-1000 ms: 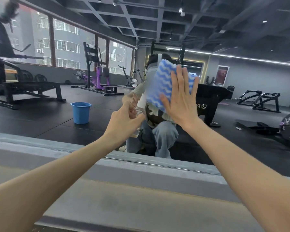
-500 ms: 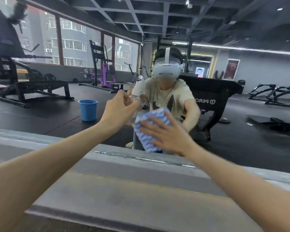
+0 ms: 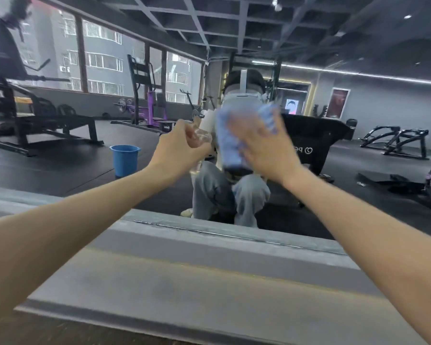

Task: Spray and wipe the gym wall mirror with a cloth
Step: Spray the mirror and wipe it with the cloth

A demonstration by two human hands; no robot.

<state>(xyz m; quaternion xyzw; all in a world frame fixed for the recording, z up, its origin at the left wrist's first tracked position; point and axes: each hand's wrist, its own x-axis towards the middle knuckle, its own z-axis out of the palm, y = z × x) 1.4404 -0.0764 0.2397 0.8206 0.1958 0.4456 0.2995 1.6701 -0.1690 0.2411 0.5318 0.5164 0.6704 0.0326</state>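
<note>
Head view, mirror (image 3: 358,195): it fills the upper half of what we see, above a grey ledge (image 3: 184,270) at 6 o'clock.
Cloth (image 3: 228,143): blue and white, flat against the glass just above centre, at 12 o'clock from the ledge; motion blur smears it.
Right hand (image 3: 266,150): we press the cloth to the mirror with straight fingers that look spread apart; blur hides the tips.
Left hand (image 3: 177,150): at 9 o'clock of the cloth, fingers curled round a clear spray bottle (image 3: 202,138), which sits close to the glass.
Bucket (image 3: 124,159): blue, seen only as a reflection, at 9 o'clock of the left hand.
Done so far: we judge the wiping is under way on the central patch; we cannot tell whether spray lies on the glass, as no droplets or streaks show.
Left to do: the mirror runs on toward 9 and 3 o'clock, so we judge most of it awaits spraying and wiping.
</note>
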